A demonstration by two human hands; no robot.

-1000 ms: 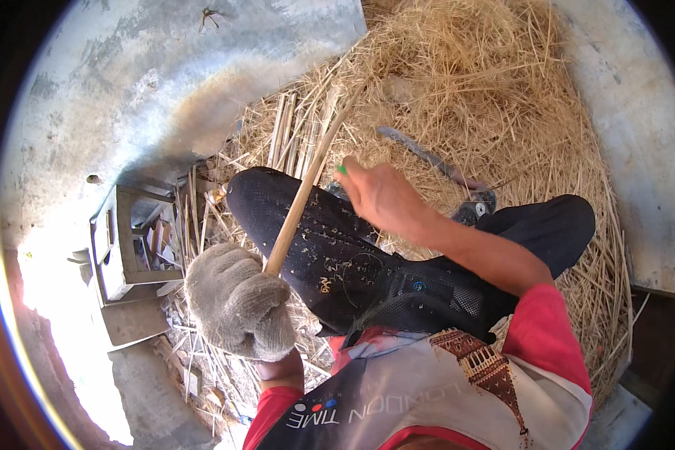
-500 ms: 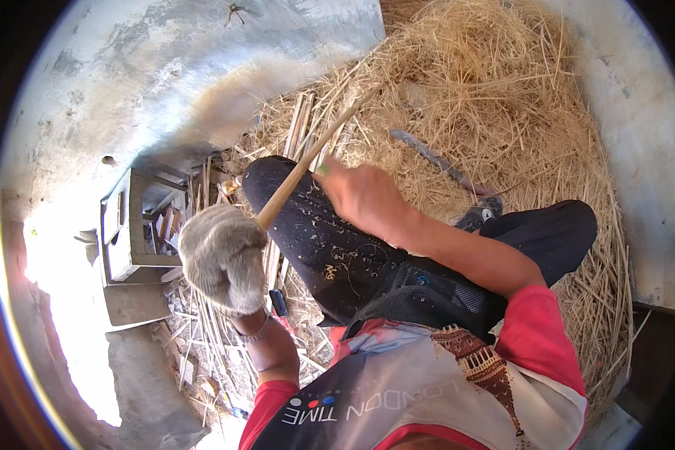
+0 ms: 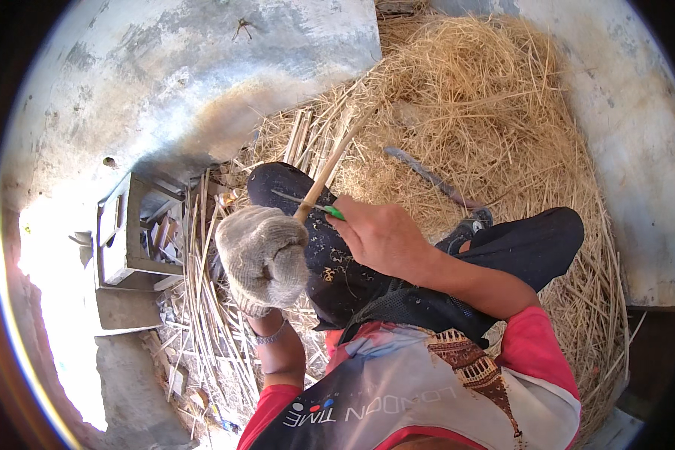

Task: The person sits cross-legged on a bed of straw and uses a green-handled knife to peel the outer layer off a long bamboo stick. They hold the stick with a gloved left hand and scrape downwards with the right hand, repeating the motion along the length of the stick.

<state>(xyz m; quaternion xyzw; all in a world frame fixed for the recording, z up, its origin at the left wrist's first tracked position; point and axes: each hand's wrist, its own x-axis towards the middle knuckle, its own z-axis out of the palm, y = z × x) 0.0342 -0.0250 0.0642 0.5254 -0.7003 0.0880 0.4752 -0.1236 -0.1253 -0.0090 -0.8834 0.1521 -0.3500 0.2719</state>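
A grey knitted glove covers my left hand (image 3: 262,256), which is closed around the lower end of a long pale stick (image 3: 336,159), wood or bamboo. The stick slants up and away to the right, over my dark-trousered knee (image 3: 271,181). My bare right hand (image 3: 388,238) grips a small knife (image 3: 334,213) with a green handle. Its thin blade lies across the stick just above the glove and points left; whether it cuts in cannot be seen. Pale shavings cling to the trousers (image 3: 330,262).
A heap of shavings and straw-like strips (image 3: 480,82) fills the floor ahead. A dark, narrow blade-like tool (image 3: 427,171) lies on it. Long split strips (image 3: 202,300) lie at left beside a small wooden cabinet (image 3: 131,259) holding scraps. Plastered walls (image 3: 165,82) stand around.
The left hand has moved right with the stick. The right hand, blurred before beside the stick, has come lower, and the knife blade now shows across the stick close to the glove.
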